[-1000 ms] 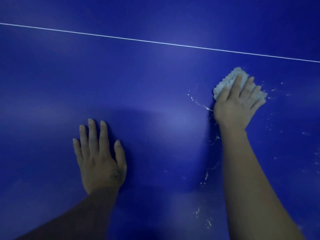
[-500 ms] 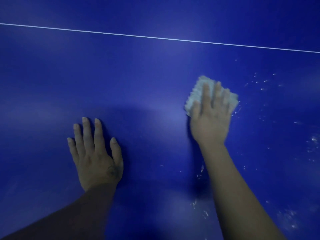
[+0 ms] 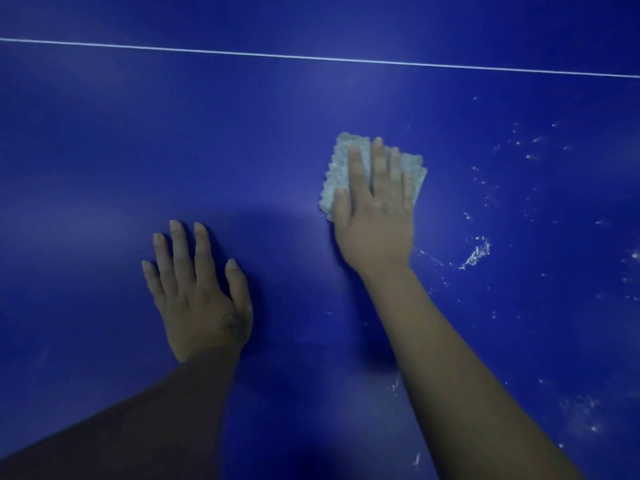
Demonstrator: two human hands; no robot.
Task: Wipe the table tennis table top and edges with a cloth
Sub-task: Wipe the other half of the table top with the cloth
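The blue table tennis table top (image 3: 242,140) fills the whole view. A small folded pale grey cloth (image 3: 337,174) lies flat on it right of centre. My right hand (image 3: 375,209) presses down on the cloth with straight fingers, covering most of it. My left hand (image 3: 199,292) rests flat on the bare table lower left, fingers spread, holding nothing.
A thin white line (image 3: 311,57) crosses the table near the top of the view. White specks and a smeared streak (image 3: 476,254) of residue dot the surface to the right of my right arm, with more near the bottom right.
My right hand has slid the cloth leftward and slightly toward me across the table, leaving a white smear behind on the right. My left hand has stayed in place.
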